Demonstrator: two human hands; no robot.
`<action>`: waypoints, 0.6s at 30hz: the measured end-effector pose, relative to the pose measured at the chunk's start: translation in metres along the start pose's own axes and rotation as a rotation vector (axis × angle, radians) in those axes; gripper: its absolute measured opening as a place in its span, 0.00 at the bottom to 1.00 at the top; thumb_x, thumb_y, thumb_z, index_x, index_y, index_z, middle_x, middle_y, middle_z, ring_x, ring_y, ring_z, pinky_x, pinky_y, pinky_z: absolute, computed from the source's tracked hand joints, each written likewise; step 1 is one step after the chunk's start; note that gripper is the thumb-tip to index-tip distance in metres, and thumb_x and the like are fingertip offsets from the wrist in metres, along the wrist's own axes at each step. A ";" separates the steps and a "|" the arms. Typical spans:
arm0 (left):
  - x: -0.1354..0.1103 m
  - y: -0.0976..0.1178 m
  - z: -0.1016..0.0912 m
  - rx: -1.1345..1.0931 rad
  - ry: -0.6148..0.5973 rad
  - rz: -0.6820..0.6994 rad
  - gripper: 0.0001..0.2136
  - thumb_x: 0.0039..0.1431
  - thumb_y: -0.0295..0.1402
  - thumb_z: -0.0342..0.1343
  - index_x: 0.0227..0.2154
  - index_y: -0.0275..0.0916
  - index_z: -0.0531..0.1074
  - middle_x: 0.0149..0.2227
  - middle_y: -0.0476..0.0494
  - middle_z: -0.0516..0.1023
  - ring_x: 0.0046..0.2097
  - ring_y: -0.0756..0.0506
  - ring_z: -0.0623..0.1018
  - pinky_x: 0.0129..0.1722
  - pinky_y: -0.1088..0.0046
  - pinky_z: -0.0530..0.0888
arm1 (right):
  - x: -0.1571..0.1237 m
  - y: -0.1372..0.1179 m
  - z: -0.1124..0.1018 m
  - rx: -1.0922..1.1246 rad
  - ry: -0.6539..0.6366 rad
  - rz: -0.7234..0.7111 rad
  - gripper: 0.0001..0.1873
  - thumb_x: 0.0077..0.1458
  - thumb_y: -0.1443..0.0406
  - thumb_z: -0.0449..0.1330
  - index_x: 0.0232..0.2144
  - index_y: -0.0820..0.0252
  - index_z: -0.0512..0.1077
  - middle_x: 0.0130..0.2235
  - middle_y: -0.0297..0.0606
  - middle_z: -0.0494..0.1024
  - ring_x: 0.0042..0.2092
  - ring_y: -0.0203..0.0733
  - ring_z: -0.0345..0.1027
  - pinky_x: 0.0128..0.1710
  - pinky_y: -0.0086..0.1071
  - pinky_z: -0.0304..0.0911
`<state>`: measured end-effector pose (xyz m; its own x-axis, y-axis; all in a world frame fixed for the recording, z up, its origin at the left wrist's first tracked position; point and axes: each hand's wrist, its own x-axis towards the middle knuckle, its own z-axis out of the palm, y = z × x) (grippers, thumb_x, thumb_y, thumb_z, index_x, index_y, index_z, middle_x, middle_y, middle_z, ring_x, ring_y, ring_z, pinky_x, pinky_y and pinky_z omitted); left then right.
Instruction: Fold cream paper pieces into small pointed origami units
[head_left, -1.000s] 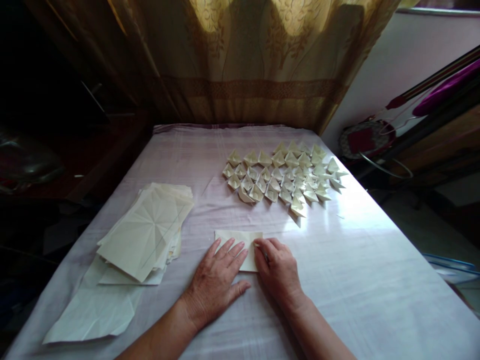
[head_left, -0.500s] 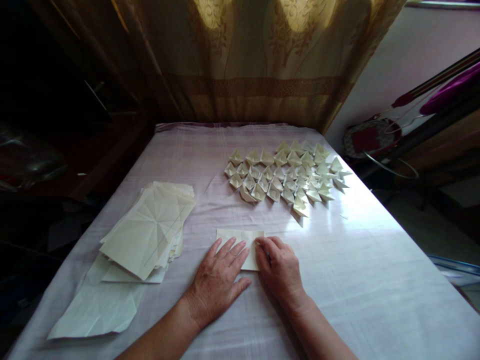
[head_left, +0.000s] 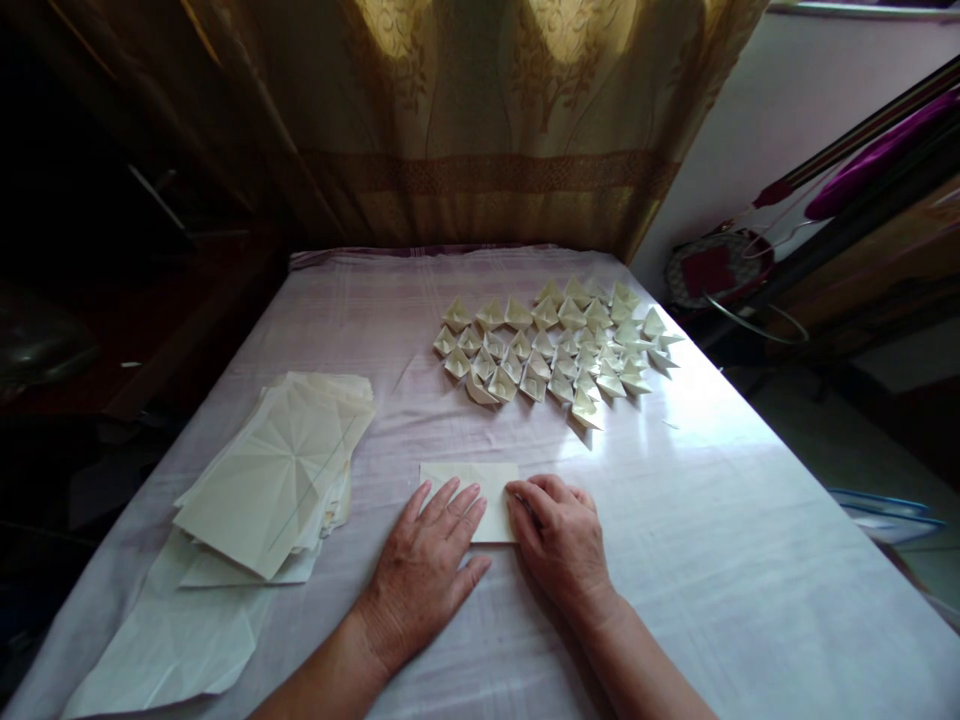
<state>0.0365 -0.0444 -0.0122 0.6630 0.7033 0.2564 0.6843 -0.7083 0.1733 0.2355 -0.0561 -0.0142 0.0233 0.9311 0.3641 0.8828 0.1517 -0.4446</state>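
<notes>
A small folded rectangle of cream paper (head_left: 480, 482) lies on the table in front of me. My left hand (head_left: 427, 565) lies flat on its near left part, fingers stretched out and slightly apart. My right hand (head_left: 559, 545) rests at the paper's right edge with its fingers curled and pressed down on that edge. Beyond the sheet, several small folded paper boats (head_left: 551, 350) sit in rows. A stack of cream sheets (head_left: 274, 470) with crease lines lies to my left.
The table carries a pale lilac cloth (head_left: 712, 540). A larger loose sheet (head_left: 161, 645) lies under the stack near the front left corner. A patterned curtain (head_left: 487, 120) hangs behind the table. Dark furniture stands to the left, and rods and a round red object (head_left: 709, 270) are on the right.
The view has shifted a little, so everything sits slightly further left. My right hand's fingers have slid a bit down the paper's right edge. My left hand stays flat on it.
</notes>
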 end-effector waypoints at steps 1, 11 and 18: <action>0.000 0.000 0.000 0.003 -0.002 -0.001 0.22 0.67 0.43 0.49 0.59 0.41 0.66 0.61 0.45 0.71 0.62 0.42 0.68 0.65 0.59 0.58 | 0.000 0.000 0.000 0.004 -0.004 0.000 0.11 0.62 0.66 0.53 0.36 0.55 0.76 0.35 0.36 0.77 0.36 0.38 0.70 0.42 0.34 0.53; -0.001 0.001 0.000 0.022 0.005 -0.006 0.22 0.66 0.43 0.50 0.60 0.42 0.65 0.61 0.46 0.71 0.63 0.43 0.68 0.65 0.60 0.59 | 0.000 0.002 0.002 -0.004 0.011 -0.012 0.11 0.62 0.66 0.53 0.36 0.55 0.76 0.36 0.36 0.77 0.36 0.39 0.71 0.42 0.35 0.53; -0.001 0.002 -0.002 0.020 -0.010 -0.012 0.22 0.66 0.43 0.50 0.60 0.42 0.65 0.60 0.44 0.71 0.63 0.42 0.68 0.65 0.59 0.59 | -0.001 0.003 0.004 -0.010 0.018 -0.019 0.11 0.61 0.66 0.54 0.37 0.55 0.77 0.35 0.36 0.77 0.35 0.39 0.71 0.42 0.35 0.53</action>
<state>0.0363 -0.0463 -0.0106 0.6580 0.7121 0.2449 0.6977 -0.6989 0.1573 0.2365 -0.0553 -0.0192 0.0152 0.9220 0.3869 0.8880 0.1654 -0.4291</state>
